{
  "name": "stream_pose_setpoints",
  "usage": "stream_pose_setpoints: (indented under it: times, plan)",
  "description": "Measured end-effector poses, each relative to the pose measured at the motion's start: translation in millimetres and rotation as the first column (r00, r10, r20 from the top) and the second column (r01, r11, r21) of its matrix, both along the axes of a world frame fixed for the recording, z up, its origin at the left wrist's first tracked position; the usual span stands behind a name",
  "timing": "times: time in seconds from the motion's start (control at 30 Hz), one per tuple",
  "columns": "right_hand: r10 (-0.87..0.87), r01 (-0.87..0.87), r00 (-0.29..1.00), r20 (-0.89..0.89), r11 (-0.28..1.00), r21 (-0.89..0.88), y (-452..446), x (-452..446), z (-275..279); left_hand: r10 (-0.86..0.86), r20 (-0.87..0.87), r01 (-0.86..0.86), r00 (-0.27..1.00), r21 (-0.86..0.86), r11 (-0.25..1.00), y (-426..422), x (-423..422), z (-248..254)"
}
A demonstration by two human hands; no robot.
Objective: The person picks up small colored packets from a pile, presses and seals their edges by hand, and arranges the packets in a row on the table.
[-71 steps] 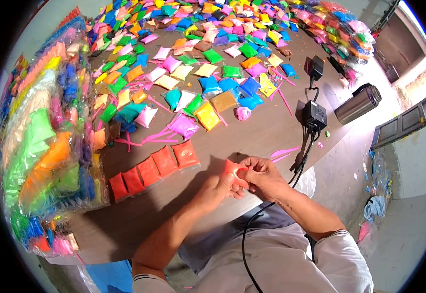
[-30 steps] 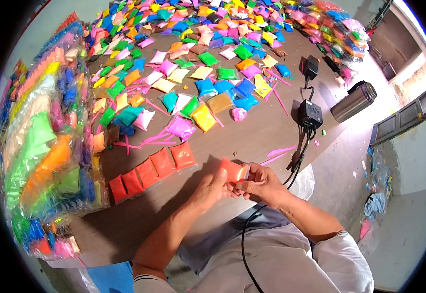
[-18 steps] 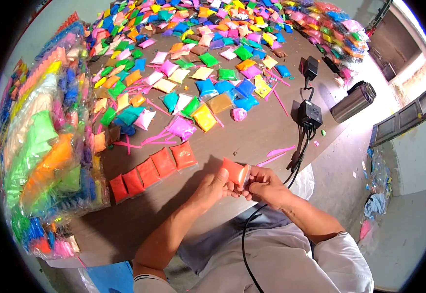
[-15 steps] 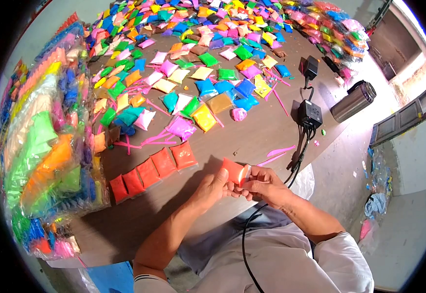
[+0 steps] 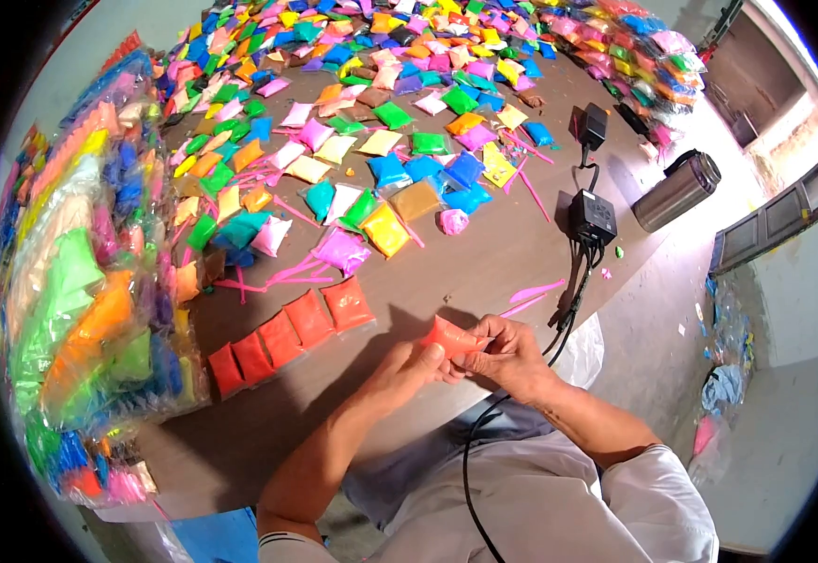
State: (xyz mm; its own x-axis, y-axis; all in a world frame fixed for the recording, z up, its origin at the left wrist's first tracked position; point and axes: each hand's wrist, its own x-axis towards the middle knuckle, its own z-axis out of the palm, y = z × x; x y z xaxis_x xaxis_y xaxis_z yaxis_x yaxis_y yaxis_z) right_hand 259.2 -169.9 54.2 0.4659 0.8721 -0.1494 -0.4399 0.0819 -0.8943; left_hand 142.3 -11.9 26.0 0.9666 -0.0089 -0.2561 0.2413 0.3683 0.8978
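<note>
A red packet (image 5: 454,337) is held between both hands above the table's near edge. My left hand (image 5: 416,361) grips its left part, the thumb on the side facing me. My right hand (image 5: 507,354) pinches its right end with thumb and fingers. The packet looks bent, and its lower part is hidden by the fingers. To the left of my hands, several red packets (image 5: 282,338) lie side by side in a slanting row on the brown table (image 5: 409,281).
Many coloured packets (image 5: 428,143) spread over the table's far part. Large filled plastic bags (image 5: 71,272) are stacked at left, more (image 5: 634,56) at far right. Pink plastic tools (image 5: 533,293), a black adapter (image 5: 593,216) with cables and a steel flask (image 5: 676,192) stand or lie at right.
The red packet, earlier held flatter and facing up, is now tilted and bent between my hands. My left thumb has moved slightly lower on it. The view has shifted a little.
</note>
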Motion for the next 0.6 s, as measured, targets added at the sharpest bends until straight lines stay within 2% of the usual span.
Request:
stream_pose_setpoints:
  times: [0.07,0.17,0.27,0.3,0.37,0.43,0.47,0.53,0.6]
  plan:
    - [0.013,-0.013,1.0,0.027,1.0,-0.015,-1.2,-2.3,-2.1,-0.033,0.08,0.025,0.996,0.1,0.995,1.5,0.8,16.6]
    - [-0.014,0.012,0.995,0.095,1.0,0.021,-1.6,-6.9,-4.7,-0.037,0.058,0.028,0.998,0.145,0.989,1.9,-0.1,12.3]
    - [-0.028,0.029,0.998,0.052,1.0,-0.008,-1.7,-10.8,-2.1,-0.05,0.121,0.038,0.991,0.099,0.994,0.4,0.3,15.2]
    - [-0.002,0.005,0.995,0.097,1.0,-0.025,-1.3,-11.6,-1.0,-0.051,0.122,0.039,0.991,0.1,0.994,1.7,-0.2,19.4]
    - [0.024,-0.018,0.99,0.141,0.999,-0.045,-2.3,-11.7,2.1,-0.083,-0.007,0.083,0.997,0.202,0.976,5.1,-1.7,29.0]
    - [0.081,-0.042,0.967,0.242,0.986,-0.162,-4.9,-8.4,6.6,-0.054,-0.007,0.055,0.999,0.196,0.979,2.7,-2.9,20.2]
    - [0.08,-0.042,0.967,0.242,0.986,-0.162,-5.1,-8.7,9.6,-0.025,-0.007,0.026,1.0,0.192,0.981,1.3,-3.4,16.3]
    - [0.026,-0.008,0.992,0.123,0.989,-0.149,-4.9,-9.3,15.0,0.0,0.028,-0.007,1.0,0.246,0.969,-2.6,-1.8,14.8]
    - [0.012,0.006,0.99,0.14,0.992,-0.129,-4.1,-8.4,16.9,0.022,0.064,-0.04,0.998,0.297,0.954,-3.9,-1.4,12.4]
